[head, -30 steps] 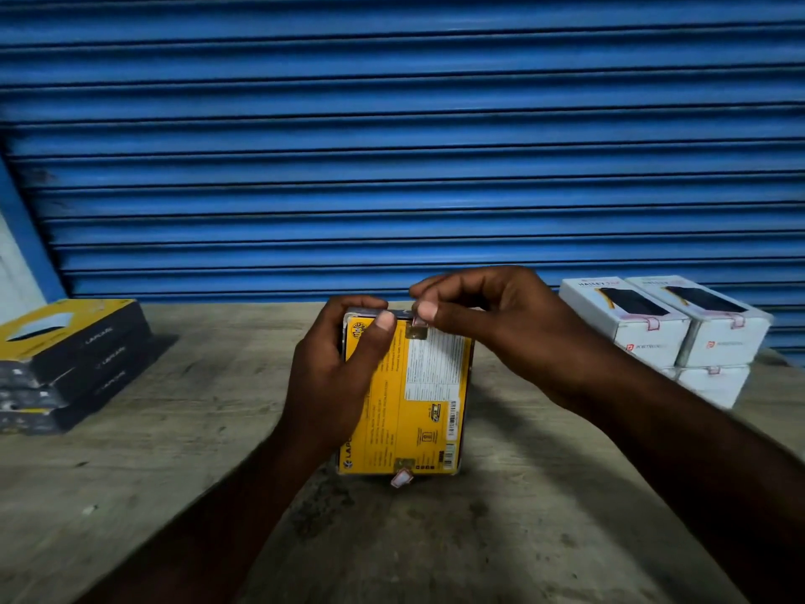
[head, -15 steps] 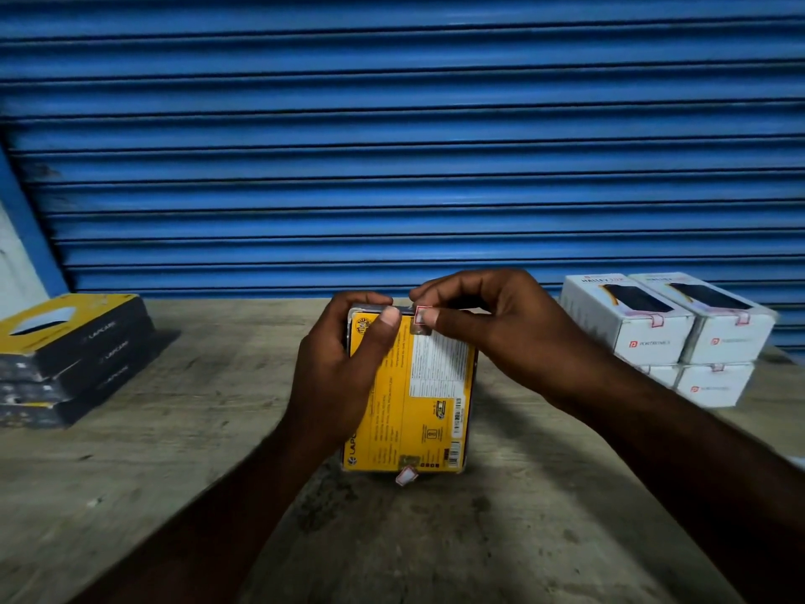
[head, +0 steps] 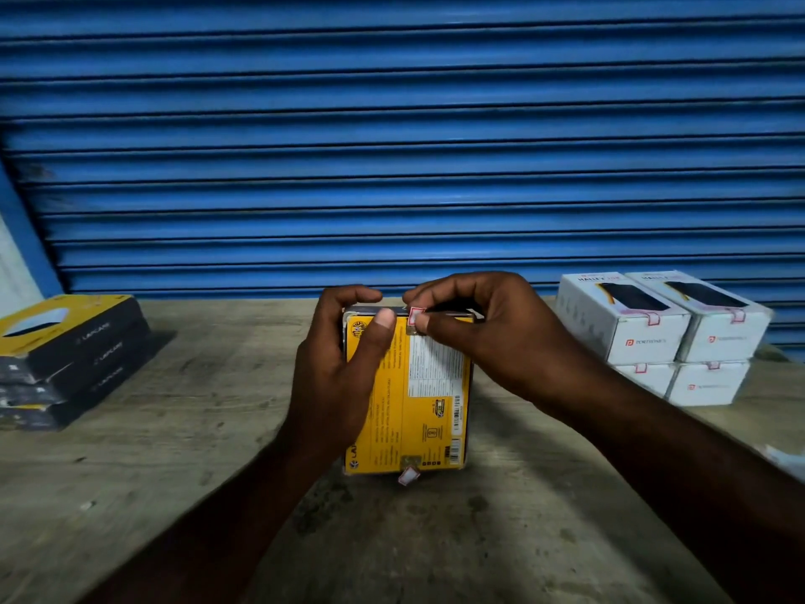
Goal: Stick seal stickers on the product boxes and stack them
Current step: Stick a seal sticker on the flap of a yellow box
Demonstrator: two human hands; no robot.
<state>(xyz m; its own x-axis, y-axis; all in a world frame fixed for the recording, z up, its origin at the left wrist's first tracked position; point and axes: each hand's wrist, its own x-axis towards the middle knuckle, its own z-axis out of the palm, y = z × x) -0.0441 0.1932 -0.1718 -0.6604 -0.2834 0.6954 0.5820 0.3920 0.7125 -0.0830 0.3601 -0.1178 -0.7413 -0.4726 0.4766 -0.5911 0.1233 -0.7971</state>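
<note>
A yellow product box [head: 418,398] lies flat on the wooden table [head: 174,451], its printed back face up. My left hand [head: 344,368] grips its left side, thumb on the top corner. My right hand [head: 475,329] pinches a small red-and-white seal sticker [head: 416,316] against the box's far edge. Another seal sticker [head: 408,475] hangs off the near edge. At the left lies a stack of yellow-and-black boxes [head: 65,359]. Sealed white boxes [head: 657,337] are stacked in two layers at the right.
A blue roller shutter [head: 392,146] closes off the space right behind the table. A pale object [head: 784,457] shows at the right edge, too cut off to identify.
The sticker under my right fingers now shows its red-and-white face on the box's far edge, where a dull tab showed before. Both hands stay in place on the box.
</note>
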